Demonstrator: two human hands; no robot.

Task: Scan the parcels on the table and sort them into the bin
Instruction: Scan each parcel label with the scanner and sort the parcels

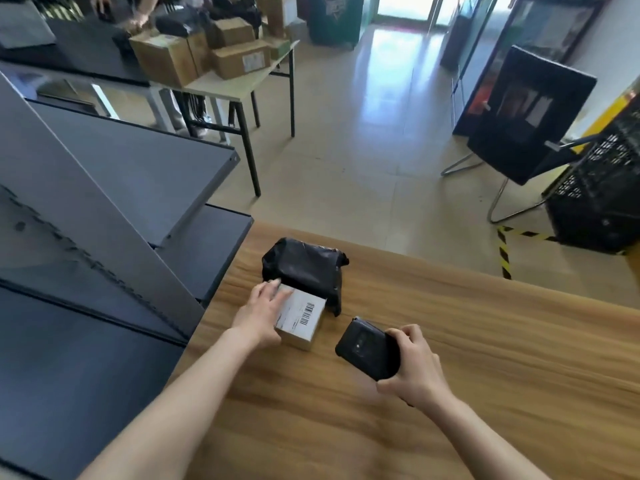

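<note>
- Steadying the small white box [301,318] with the left hand [259,313], straight fingers [273,289] laid along its left edge, pressing rather than curling round it.
- Sits on the table [485,358] near the left edge, barcode label facing up, touching the black poly-bag parcel [304,268] just behind.
- Looks rigid and crisp-cornered; probably light enough to lift in one hand.
- Gripping a black handheld scanner [369,348] in the right hand [415,365], fingers clamped round its lower end, lens side up, just right of the box.
- Seems to be the scanning step, with sorting not yet begun.
- Calls next for aiming the scanner at the barcode, then carrying the box to the bin, likely the black crate [602,188] well apart at far right, beyond the table.
- Leaves the black parcel unscanned for later.
</note>
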